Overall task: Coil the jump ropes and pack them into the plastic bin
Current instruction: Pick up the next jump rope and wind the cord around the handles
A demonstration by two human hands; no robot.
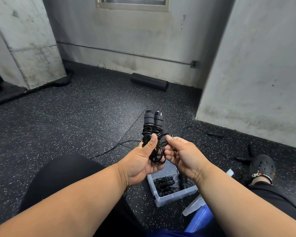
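Note:
A black jump rope (152,127) is held upright in front of me, its two foam handles side by side at the top and cord wound round them. My left hand (141,159) grips the bundle, thumb pressed on the wraps. My right hand (181,154) pinches the loose cord loops at the bundle's lower right. Below my hands stands the clear plastic bin (176,196) on the floor, with coiled black ropes (164,184) inside. Another black rope (113,147) trails loose across the floor behind the hands.
A black foam roller (149,81) lies by the back wall. Loose rope handles (215,134) rest near the right concrete wall. My foot in a black clog (261,165) is at the right. The bin's lid (193,206) and a blue thing (200,221) sit beside the bin.

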